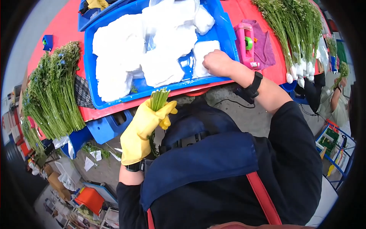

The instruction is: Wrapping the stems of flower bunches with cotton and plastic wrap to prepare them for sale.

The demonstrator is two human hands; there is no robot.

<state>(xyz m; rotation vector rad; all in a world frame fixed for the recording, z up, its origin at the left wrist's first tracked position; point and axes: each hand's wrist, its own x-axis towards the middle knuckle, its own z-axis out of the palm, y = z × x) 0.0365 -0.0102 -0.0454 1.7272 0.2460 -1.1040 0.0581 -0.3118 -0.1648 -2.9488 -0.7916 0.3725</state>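
My left hand (155, 114), in a yellow rubber glove, is closed around a bundle of green stems (159, 98) with the cut ends up, just in front of the blue tray's near edge. The bare right hand (217, 63) rests with curled fingers on a small stack of white wet-looking pads (206, 50) at the right end of the blue plastic tray (160, 91). Whether its fingertips pinch a pad cannot be told. More white pads (120, 43) lie in piles across the tray, with some water between them.
On the red table (234, 8), bunches of flower stems (57, 94) lie left; bunches with white-wrapped ends (300, 37) lie right. Beside the tray are a pink tape dispenser (245, 43) and a purple cloth (264, 48). Another person (333, 97) holds greenery far right. A blue stool-like piece (110, 127) stands below.
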